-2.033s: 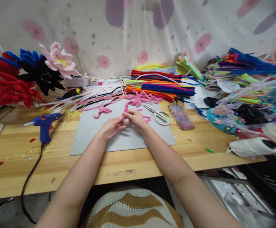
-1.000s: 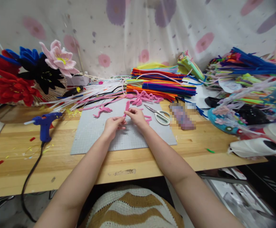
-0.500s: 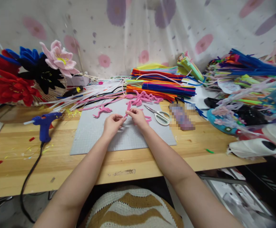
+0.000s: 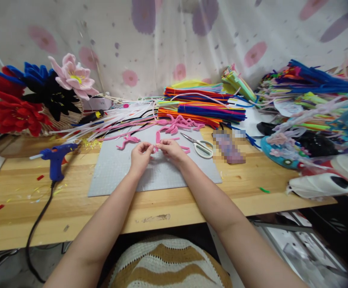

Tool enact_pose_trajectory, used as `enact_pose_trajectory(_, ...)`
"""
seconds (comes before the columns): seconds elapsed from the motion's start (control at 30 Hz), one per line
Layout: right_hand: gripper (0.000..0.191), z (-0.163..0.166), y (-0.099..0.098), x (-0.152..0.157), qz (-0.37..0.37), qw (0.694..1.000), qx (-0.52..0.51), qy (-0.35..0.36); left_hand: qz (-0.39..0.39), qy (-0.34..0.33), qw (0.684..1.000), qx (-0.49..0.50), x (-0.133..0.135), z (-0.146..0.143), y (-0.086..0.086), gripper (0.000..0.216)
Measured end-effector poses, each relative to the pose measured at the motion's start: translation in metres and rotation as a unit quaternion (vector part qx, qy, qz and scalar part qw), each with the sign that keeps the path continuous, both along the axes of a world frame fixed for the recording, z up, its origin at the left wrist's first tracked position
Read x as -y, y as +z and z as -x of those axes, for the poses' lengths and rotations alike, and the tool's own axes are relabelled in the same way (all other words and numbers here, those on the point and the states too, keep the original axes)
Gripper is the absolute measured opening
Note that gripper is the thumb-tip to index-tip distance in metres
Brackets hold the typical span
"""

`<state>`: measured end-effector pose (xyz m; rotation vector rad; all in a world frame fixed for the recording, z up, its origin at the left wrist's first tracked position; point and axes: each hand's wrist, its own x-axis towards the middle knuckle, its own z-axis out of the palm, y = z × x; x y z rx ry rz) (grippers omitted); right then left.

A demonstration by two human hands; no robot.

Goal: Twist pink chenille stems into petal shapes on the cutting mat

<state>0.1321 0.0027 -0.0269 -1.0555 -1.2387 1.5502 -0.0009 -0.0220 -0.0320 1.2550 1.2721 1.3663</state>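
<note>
Over the grey cutting mat (image 4: pixel 114 176), my left hand (image 4: pixel 140 157) and my right hand (image 4: pixel 171 151) meet fingertip to fingertip. Both pinch a bent pink pipe cleaner (image 4: pixel 157 138) whose loop stands up between them. More bent pink pipe cleaner pieces (image 4: pixel 128 140) lie on the mat to the left, and a heap of them (image 4: pixel 181 123) lies at the mat's far edge. Another pink piece (image 4: pixel 186 150) peeks out just right of my right hand.
White-handled scissors (image 4: pixel 202 146) lie on the mat's right side. A blue glue gun (image 4: pixel 55 157) stands on the wooden table (image 4: pixel 18 200) at left, cord trailing off the front edge. Pipe cleaner flowers (image 4: pixel 42 92) fill a basket far left; coloured pipe cleaner stacks (image 4: pixel 204 106) crowd the back and right.
My hands stayed over the mat, fingers shifting slightly along the pink pipe cleaner; the left hand's fingertips rose closer to the right's. Nothing else moved.
</note>
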Motion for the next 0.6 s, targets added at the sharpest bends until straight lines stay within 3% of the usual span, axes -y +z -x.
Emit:
enact_pose_trajectory(0.13, 0.041, 0.005, -0.001, -0.001, 0.020, 0.999, -0.050, 0.005, 0.047, 0.016, 0.993, 0.105, 0.000, -0.006, 0.002, 0.022)
enact_pose_trajectory(0.47, 0.038, 0.009, -0.004, -0.001, 0.027, 0.996, -0.074, -0.052, 0.174, -0.041, 0.967, 0.183, 0.003, -0.012, 0.011, 0.023)
enact_pose_trajectory(0.6, 0.033, 0.009, -0.002, 0.000, -0.003, 0.997, -0.033, -0.069, 0.253, -0.046, 0.938, 0.231, 0.001, -0.009, 0.013, 0.018)
